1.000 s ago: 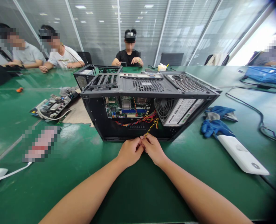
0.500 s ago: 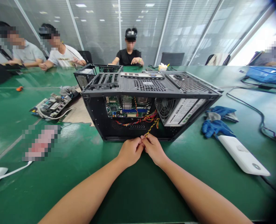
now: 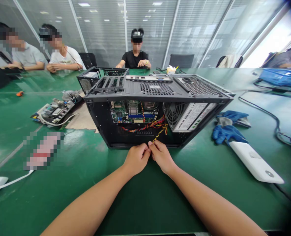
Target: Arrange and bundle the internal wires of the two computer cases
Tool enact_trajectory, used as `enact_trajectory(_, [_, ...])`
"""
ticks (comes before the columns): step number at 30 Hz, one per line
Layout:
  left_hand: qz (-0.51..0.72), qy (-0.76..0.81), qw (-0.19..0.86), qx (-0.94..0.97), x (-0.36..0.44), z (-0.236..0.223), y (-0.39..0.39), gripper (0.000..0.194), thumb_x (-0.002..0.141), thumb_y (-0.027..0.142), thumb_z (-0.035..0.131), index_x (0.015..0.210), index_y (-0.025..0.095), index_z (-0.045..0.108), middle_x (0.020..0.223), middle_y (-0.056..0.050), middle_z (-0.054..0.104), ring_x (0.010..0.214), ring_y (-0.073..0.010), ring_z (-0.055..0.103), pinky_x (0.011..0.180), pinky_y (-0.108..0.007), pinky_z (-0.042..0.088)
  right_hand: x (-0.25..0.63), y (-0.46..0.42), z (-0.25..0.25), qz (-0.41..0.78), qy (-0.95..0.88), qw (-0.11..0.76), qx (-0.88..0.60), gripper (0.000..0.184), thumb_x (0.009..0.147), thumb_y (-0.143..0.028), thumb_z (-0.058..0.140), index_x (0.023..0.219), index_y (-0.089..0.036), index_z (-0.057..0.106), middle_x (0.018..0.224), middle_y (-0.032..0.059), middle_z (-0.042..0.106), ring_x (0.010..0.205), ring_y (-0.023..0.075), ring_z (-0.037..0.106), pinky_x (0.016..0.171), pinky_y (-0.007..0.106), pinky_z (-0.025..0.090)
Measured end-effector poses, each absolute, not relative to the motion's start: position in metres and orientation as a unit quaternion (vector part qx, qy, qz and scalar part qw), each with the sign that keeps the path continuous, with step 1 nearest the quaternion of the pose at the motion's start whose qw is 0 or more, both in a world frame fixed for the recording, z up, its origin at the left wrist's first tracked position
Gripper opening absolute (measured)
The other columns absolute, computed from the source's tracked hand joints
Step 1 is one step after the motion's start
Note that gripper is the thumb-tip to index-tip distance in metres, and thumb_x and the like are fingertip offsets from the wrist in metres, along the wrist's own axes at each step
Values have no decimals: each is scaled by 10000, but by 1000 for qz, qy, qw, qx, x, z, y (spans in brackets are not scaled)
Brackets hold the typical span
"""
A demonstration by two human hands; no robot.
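An open black computer case (image 3: 157,90) lies on the green table (image 3: 145,196) right in front of me. Inside it I see a motherboard (image 3: 133,113), a power supply with a fan (image 3: 184,114) and a bundle of red, yellow and black wires. My left hand (image 3: 136,158) and my right hand (image 3: 161,155) meet at the case's front lip. Both are closed, pinching the end of a twisted yellow-and-black cable (image 3: 160,132) that runs up into the case.
A loose circuit board (image 3: 54,111) and a second black cage (image 3: 96,77) lie to the left. Blue gloves (image 3: 227,132) and a white flat device (image 3: 255,162) lie to the right, with black cords beyond. Several people sit at the far side.
Both hands have stayed at the cable end with almost no movement. The view has shifted very slightly.
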State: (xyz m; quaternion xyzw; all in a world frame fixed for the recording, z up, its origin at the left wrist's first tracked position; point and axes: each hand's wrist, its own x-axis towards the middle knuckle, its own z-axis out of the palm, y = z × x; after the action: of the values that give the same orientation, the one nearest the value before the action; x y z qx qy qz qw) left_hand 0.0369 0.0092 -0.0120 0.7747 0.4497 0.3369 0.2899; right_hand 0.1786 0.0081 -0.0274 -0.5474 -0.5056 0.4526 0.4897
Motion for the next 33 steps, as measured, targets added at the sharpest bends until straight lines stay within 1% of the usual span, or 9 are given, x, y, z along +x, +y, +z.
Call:
enact_trajectory(3, [332,449,291,777,37,-12,9,238,944,240,476,714,187,505,626,29,548,567,-107,477,595,-248,325,178,8,-27,460,-499,490,-547,514,802,-689,579,629,-241,394,486,-62,349,469,113,336,446,272,280])
enact_trajectory(6, [334,450,287,777,37,-14,9,225,933,239,492,715,186,516,622,30,557,562,-104,482,589,-242,330,178,8,-27,463,-495,493,-546,525,788,-698,589,626,-240,392,479,-65,346,462,107,325,437,268,270])
enact_trajectory(11, [344,451,297,768,37,-14,10,186,890,205,532,706,180,535,622,31,585,555,-95,505,579,-228,346,178,8,-29,464,-491,499,-543,514,790,-679,602,622,-237,401,485,-66,339,460,105,318,443,272,260])
enact_trajectory(16, [348,448,311,762,37,-12,9,188,883,202,538,697,178,531,615,32,593,537,-89,504,567,-220,351,179,8,-29,466,-490,497,-543,489,801,-652,604,627,-234,417,498,-60,356,467,109,330,452,275,267])
enact_trajectory(22, [336,443,294,777,37,-12,10,219,927,225,504,713,180,521,630,28,577,570,-101,504,591,-237,337,178,8,-29,470,-488,498,-540,489,803,-645,603,632,-238,395,486,-69,334,460,105,320,442,268,255])
enact_trajectory(27, [319,439,307,782,36,-15,10,257,959,242,459,714,183,514,630,24,575,559,-103,499,586,-237,338,178,9,-29,472,-491,497,-538,486,809,-649,596,641,-239,397,486,-71,340,454,104,321,438,265,256])
enact_trajectory(33, [335,448,297,774,37,-16,10,201,914,225,518,719,179,542,626,30,587,549,-95,500,573,-228,339,179,9,-30,464,-495,498,-541,494,800,-654,605,625,-237,406,492,-66,342,463,106,321,444,271,260])
